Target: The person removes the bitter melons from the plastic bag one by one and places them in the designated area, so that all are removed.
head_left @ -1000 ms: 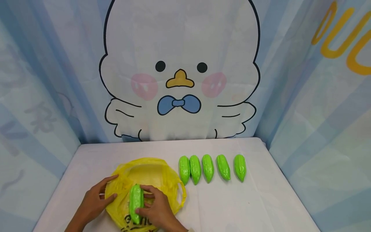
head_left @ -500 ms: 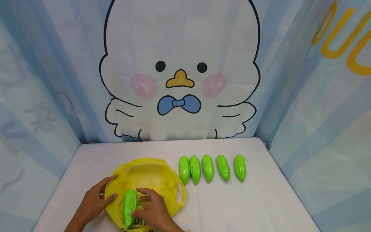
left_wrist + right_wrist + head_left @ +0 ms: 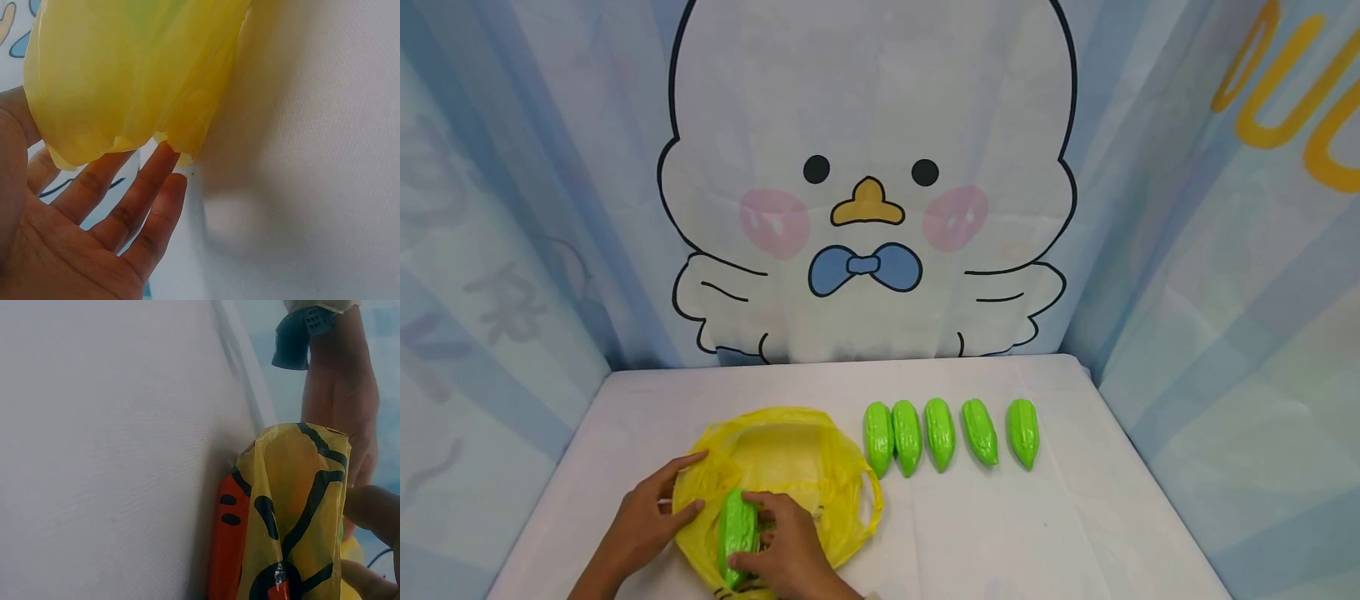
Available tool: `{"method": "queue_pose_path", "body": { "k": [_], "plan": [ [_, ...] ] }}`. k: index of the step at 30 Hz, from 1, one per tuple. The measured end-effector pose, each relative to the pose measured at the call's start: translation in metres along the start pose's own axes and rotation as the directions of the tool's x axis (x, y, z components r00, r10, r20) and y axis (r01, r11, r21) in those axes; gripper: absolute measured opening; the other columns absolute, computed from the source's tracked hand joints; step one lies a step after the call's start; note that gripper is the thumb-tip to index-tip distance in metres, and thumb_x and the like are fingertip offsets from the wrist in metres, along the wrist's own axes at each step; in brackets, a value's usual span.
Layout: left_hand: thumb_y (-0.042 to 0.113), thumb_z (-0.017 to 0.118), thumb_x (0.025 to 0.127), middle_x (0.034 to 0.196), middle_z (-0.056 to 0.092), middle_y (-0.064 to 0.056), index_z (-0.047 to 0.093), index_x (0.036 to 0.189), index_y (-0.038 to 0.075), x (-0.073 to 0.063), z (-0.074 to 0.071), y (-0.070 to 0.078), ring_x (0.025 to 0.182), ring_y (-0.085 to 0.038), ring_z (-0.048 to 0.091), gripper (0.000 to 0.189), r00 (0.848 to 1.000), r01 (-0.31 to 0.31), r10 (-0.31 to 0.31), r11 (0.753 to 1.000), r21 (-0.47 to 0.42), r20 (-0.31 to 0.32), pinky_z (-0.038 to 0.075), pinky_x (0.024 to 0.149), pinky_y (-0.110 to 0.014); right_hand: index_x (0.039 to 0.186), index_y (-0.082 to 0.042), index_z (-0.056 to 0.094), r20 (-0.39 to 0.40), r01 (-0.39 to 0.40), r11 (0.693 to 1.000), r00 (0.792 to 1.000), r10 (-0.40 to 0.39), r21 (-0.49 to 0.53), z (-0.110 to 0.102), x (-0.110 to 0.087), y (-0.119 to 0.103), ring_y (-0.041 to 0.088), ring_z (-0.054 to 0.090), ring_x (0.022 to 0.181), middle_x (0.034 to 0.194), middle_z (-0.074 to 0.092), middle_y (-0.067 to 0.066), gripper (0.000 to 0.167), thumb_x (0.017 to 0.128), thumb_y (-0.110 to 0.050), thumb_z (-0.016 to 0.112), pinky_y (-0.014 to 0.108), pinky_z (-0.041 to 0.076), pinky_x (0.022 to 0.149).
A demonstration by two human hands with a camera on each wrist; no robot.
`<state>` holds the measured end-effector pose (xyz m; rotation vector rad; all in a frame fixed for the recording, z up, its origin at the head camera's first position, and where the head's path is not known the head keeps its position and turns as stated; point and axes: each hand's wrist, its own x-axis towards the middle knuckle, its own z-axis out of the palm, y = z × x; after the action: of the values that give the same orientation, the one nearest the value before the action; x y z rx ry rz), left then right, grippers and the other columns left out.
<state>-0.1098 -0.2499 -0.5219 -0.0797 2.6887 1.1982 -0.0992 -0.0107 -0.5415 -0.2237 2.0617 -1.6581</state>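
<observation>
A yellow plastic bag (image 3: pixel 790 458) with dark print lies on the table's left half. My left hand (image 3: pixel 643 517) rests against its left edge, thumb and forefinger spread on the plastic. In the left wrist view, that hand's fingers (image 3: pixel 128 215) reach loosely behind the bag. A glossy, ridged green bitter melon (image 3: pixel 736 533) lies upright in view over the bag's near part. My right hand (image 3: pixel 790 546) holds it from the right between thumb and fingers. Whether it is inside the bag or on top, I cannot tell. The right wrist view shows mostly the printed bag (image 3: pixel 306 512).
Several more green bitter melons stand in a row right of the bag, from the leftmost melon (image 3: pixel 879 437) to the rightmost melon (image 3: pixel 1023 433). The table (image 3: pixel 1045 533) has a white cover. A curtain with a cartoon duck (image 3: pixel 865 100) hangs behind.
The bitter melon has shifted slightly left and nearer me. The right fingers loosened from it half a second ago and now touch it again. My left hand and the bag have stayed put.
</observation>
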Motion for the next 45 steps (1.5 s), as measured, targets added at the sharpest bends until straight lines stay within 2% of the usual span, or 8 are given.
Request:
{"method": "queue_pose_path", "body": {
  "k": [11,23,34,41,45],
  "plan": [
    [0.035,0.078,0.098,0.157,0.051,-0.032,0.048,0.159,0.015,0.000,-0.001,0.002,0.114,-0.029,0.071,0.072,1.000,-0.012,0.012,1.000,0.005,-0.002,0.066,0.088,-0.039,0.135,-0.036,0.068,-0.005,-0.022,0.998,1.000,0.022,0.056,0.000,-0.001,-0.001,0.010,0.063,0.112,0.130,0.060,-0.007,0.064,0.083,-0.008,0.091,0.034,0.066,0.090],
    [0.034,0.078,0.097,0.154,0.054,-0.032,0.048,0.159,0.016,0.000,0.000,0.004,0.115,-0.030,0.071,0.071,1.000,-0.002,0.002,1.000,-0.004,-0.005,0.066,0.088,-0.039,0.137,-0.033,0.067,-0.016,0.009,0.995,1.000,-0.007,0.102,-0.010,-0.005,-0.002,0.012,0.064,0.116,0.132,0.060,-0.003,0.064,0.084,-0.005,0.089,0.035,0.065,0.094],
    [0.030,0.079,0.097,0.154,0.054,-0.033,0.048,0.159,0.014,0.001,0.000,0.005,0.115,-0.029,0.069,0.072,1.000,0.030,-0.030,1.000,-0.001,-0.008,0.065,0.093,-0.045,0.134,-0.029,0.070,-0.026,0.011,0.987,1.000,-0.007,0.163,-0.015,-0.004,0.001,0.014,0.068,0.116,0.130,0.065,-0.002,0.059,0.084,-0.001,0.087,0.034,0.065,0.092],
    [0.028,0.079,0.097,0.157,0.049,-0.033,0.048,0.160,0.015,0.002,0.000,0.004,0.111,-0.027,0.070,0.071,0.999,0.050,-0.050,0.999,-0.010,-0.001,0.066,0.091,-0.043,0.134,-0.025,0.072,-0.037,0.002,0.980,0.999,0.005,0.198,-0.022,-0.006,0.000,0.018,0.072,0.115,0.127,0.073,-0.001,0.056,0.085,-0.002,0.087,0.038,0.067,0.089],
    [0.026,0.079,0.096,0.158,0.049,-0.033,0.048,0.160,0.015,0.003,0.001,0.003,0.107,-0.025,0.070,0.072,0.998,0.062,-0.062,0.998,-0.018,-0.005,0.066,0.090,-0.041,0.134,-0.026,0.071,-0.046,0.027,0.982,0.999,-0.019,0.187,-0.028,-0.009,-0.003,0.018,0.071,0.119,0.133,0.072,-0.002,0.055,0.086,-0.006,0.087,0.036,0.066,0.089]
  ]
}}
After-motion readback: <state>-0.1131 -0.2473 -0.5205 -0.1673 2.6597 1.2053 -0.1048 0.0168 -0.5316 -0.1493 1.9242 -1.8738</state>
